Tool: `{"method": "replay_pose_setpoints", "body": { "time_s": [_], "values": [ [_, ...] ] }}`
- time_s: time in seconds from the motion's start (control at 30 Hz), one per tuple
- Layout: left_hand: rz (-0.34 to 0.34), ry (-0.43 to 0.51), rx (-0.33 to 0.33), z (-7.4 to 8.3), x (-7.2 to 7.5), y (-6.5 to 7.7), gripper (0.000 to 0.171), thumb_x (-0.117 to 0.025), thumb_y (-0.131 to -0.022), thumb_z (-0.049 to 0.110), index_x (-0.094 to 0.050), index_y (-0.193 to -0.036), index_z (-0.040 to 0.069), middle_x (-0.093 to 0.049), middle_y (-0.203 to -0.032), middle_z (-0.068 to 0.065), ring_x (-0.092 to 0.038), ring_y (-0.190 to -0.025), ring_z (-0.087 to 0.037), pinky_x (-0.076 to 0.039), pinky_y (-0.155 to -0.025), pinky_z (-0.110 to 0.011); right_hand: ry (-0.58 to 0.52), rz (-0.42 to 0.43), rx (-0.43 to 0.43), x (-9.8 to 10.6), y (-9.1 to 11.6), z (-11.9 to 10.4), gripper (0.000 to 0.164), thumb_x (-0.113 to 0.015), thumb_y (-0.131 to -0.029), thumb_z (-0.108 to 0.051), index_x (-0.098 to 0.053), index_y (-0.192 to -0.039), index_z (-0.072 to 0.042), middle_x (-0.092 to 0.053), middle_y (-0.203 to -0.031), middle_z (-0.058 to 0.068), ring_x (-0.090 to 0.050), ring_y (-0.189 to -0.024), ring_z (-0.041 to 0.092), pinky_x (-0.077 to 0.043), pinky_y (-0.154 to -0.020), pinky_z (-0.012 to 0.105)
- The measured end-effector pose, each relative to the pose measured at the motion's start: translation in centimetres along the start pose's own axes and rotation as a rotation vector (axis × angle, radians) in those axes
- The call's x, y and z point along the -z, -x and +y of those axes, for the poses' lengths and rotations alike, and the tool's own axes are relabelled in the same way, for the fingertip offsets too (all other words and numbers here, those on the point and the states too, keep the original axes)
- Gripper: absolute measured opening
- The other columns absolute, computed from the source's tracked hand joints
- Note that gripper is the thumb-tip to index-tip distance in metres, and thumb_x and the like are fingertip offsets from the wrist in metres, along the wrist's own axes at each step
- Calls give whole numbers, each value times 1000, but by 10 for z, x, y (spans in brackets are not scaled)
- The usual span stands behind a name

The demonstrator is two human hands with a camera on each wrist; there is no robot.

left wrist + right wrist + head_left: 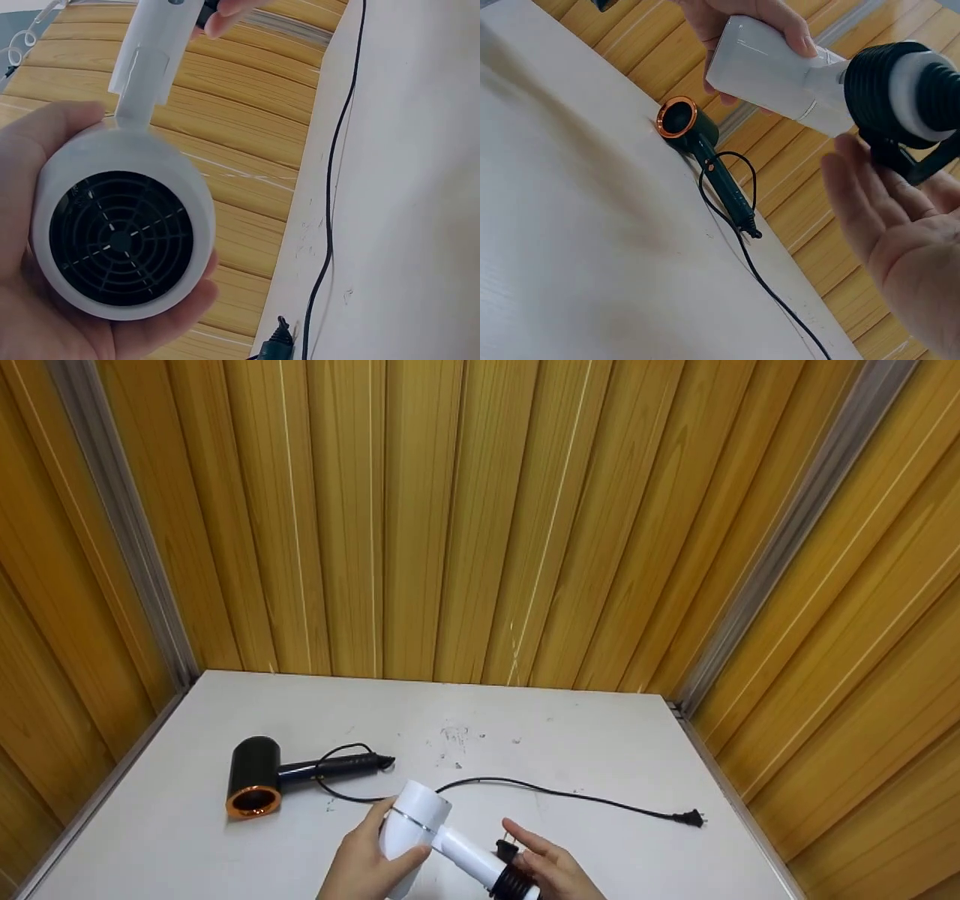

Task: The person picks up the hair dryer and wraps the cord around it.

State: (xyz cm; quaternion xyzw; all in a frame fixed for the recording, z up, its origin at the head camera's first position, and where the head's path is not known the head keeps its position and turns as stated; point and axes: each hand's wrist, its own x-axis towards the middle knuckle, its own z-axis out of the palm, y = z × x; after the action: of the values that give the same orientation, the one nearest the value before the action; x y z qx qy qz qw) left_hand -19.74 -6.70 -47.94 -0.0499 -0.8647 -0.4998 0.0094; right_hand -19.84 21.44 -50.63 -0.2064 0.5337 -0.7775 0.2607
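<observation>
I monitor the table [600,750]; above it is the white hair dryer [454,847]. The black hair dryer [296,772] lies at the table's left side. The left hand [364,855] grips the white barrel. The right hand [561,871], fingers extended, is beside the coiled cord [512,883] and plug [507,850].

Left grip [364,859] bare, slim fingers [176,311] with rounded tips; right grip [559,870] bare, palm [926,262] creased.

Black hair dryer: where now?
Head view: the black hair dryer lies on the table at left, beyond and left of the left hand gripping the white dryer.
</observation>
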Motion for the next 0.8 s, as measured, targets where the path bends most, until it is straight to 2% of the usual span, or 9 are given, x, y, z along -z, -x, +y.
{"method": "replay_pose_setpoints", "body": {
  "time_s": [0.07, 0.13, 0.2, 0.27, 0.37, 0.47, 0.6, 0.7, 0.8],
  "values": [
    [-25, -8, -1, 0, 0, -1, 82, -74, -65, 49, -40, -129, 12, -61, -100, -12, -57, -71, -16, -47, -53, -30, -21, 20, -16, -1, 2, 1, 51, -32, -97, -12, -11, -144, -8, -56, -120, 14, -51, -113, 23, -42, -92, 37],
    [-57, -1, -12, -1, 0, -2, 82, -74, -65, 48, -40, -129, 11, -60, -102, -12, -57, -72, -17, -47, -54, -31, -24, 37, -38, -1, 3, 2, 53, -36, -96, -10, -12, -143, -3, -56, -119, 16, -52, -111, 25, -43, -90, 38],
    [-90, 10, -35, -2, 1, -4, 81, -74, -65, 47, -40, -130, 11, -60, -102, -11, -57, -72, -17, -47, -55, -31, -28, 72, -60, -1, 4, 3, 47, -39, -95, -10, -26, -138, 1, -58, -116, 15, -55, -107, 24, -45, -89, 36],
    [-116, 20, -71, -2, 2, -5, 78, -74, -66, 45, -41, -129, 12, -60, -101, -10, -56, -72, -17, -47, -55, -30, -4, 127, -94, -1, 4, 2, 35, -44, -93, -12, -45, -125, 2, -61, -111, 10, -59, -99, 19, -48, -83, 31],
    [-131, 2, -128, -1, 2, -8, 75, -74, -66, 43, -43, -128, 16, -60, -99, -7, -55, -70, -15, -46, -54, -28, 65, 211, -138, -2, 5, 2, 21, -51, -90, -13, -57, -107, -3, -63, -97, 3, -62, -84, 14, -50, -74, 27],
    [-115, -72, -169, 2, 1, -13, 74, -74, -65, 45, -45, -127, 18, -60, -97, -4, -54, -70, -13, -44, -53, -27, 236, 258, -139, -4, 5, 3, 24, -56, -87, -13, -57, -107, 0, -61, -91, 2, -61, -78, 13, -51, -68, 27],
    [-77, -198, -182, 4, -7, -23, 78, -74, -63, 49, -46, -128, 16, -60, -101, -5, -53, -73, -13, -42, -54, -29, 601, 307, -77, -17, 1, 4, 35, -67, -80, -20, -60, -108, -2, -58, -96, 7, -58, -81, 15, -49, -66, 28],
    [-62, -256, -178, 6, -15, -31, 80, -73, -63, 49, -45, -129, 14, -59, -104, -7, -53, -75, -14, -42, -55, -31, 859, 388, -40, -26, -6, 10, 38, -74, -72, -31, -64, -100, -7, -54, -96, 7, -55, -79, 11, -47, -65, 27],
    [-64, -292, -186, 6, -22, -40, 81, -73, -63, 48, -45, -130, 11, -60, -103, -8, -54, -75, -14, -43, -56, -32, 1027, 496, -41, -29, -13, 22, 44, -74, -69, -44, -64, -94, -8, -52, -94, 5, -53, -76, 7, -46, -65, 24]
  ]
}}
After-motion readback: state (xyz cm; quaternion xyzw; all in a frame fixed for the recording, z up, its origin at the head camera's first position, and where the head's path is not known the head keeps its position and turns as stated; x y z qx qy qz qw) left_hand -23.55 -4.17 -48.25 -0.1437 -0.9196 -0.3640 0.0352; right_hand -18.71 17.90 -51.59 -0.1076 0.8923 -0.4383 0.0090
